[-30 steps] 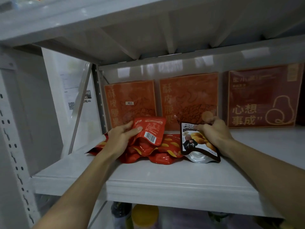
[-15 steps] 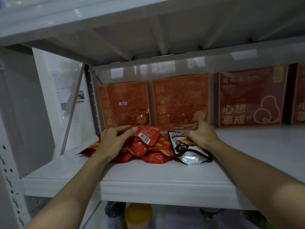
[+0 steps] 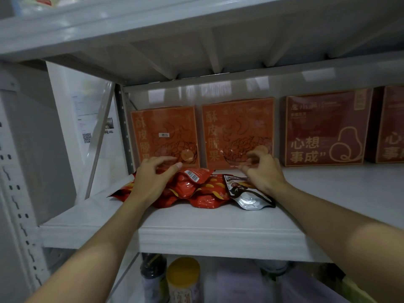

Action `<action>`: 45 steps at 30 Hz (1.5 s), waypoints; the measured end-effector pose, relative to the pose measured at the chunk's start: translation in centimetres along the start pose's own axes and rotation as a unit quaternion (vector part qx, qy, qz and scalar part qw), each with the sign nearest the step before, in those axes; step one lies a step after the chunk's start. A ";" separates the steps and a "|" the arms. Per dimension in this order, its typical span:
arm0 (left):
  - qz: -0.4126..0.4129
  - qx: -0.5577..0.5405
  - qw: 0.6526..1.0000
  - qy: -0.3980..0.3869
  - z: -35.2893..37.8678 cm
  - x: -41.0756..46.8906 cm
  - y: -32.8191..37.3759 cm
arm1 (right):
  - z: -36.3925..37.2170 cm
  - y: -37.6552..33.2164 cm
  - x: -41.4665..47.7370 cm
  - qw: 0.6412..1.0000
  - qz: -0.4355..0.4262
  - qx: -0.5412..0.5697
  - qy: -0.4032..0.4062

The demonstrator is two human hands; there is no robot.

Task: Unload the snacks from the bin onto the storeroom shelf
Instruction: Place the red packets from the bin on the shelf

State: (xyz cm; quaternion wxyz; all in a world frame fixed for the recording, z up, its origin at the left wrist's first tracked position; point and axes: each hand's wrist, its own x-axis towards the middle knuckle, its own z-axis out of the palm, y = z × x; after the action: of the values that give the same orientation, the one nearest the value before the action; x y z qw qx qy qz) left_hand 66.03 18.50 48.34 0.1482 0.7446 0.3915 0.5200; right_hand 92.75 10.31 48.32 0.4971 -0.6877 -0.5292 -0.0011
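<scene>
On the storeroom shelf [image 3: 196,232], both hands are over the red packets [image 3: 196,189] and a black-and-silver packet [image 3: 251,197].
From my remote station I see the left hand [image 3: 150,182] low over the red heap, fingers loose and spread, gripping nothing. The right hand [image 3: 264,176] hangs just above the black-and-silver packet, fingers loosely curled and empty. Orange boxes [image 3: 166,136] stand behind, against the back.

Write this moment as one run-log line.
left hand: loose over red snack bags | right hand: loose over black pouch | packs: lying on shelf
</scene>
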 end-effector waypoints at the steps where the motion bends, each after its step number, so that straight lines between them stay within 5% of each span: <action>1: 0.000 -0.016 1.000 0.007 -0.2 -0.3 0.5 | -0.3 -0.5 -0.5 1.000 -0.025 0.005 0.003; 5: 0.020 -0.042 0.999 0.000 -0.6 -1.3 2.5 | -1.3 -2.4 -2.3 0.991 -0.121 -0.046 -0.037; 14: 0.214 0.213 0.949 -0.092 -0.9 -3.8 5.5 | -2.9 -4.7 -5.0 0.926 -0.244 -0.280 -0.064; 30: 0.272 0.225 0.918 -0.182 4.7 -8.0 11.2 | -12.2 -2.6 -12.6 0.897 -0.090 -0.427 -0.072; 45: 0.372 0.121 0.893 -0.224 19.0 -21.6 30.8 | -34.7 9.2 -26.3 0.861 0.018 -0.508 -0.004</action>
State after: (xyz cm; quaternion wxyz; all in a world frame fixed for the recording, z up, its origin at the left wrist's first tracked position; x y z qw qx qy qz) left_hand 92.89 -13.85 45.58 -0.0636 0.9447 0.1026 0.3050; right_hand 106.07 -32.06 45.73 0.0771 -0.8543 -0.4448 -0.2578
